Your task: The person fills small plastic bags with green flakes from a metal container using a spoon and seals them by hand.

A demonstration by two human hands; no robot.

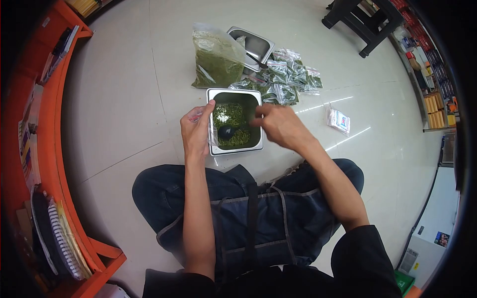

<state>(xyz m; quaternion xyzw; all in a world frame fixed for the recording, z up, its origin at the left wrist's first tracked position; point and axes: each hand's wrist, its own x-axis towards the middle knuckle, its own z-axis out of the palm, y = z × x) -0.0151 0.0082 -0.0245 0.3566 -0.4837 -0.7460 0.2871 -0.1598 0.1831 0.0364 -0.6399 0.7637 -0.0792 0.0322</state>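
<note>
A square steel pan (212, 147) stands on the floor before my crossed legs, with chopped green herb-like flakes (241, 138) inside. At its left rim, my left hand (196, 130) grips a small clear zip bag (212, 133), the thumb resting near the pan's upper left corner. My right hand (283, 125) is over the pan's right rim, fingers curled together. A black spoon (227, 131) has its rounded end down in the flakes. Its handle runs toward my right fingers and is hard to make out against the dark pan wall.
Behind the pan are a large bag of green flakes (216, 62), a second steel pan (258, 45) with a dark utensil, and several filled zip bags (285, 74). A pack of empty bags (339, 120) lies right. Orange shelving (62, 124) flanks the left; a black stool (362, 22) stands far right.
</note>
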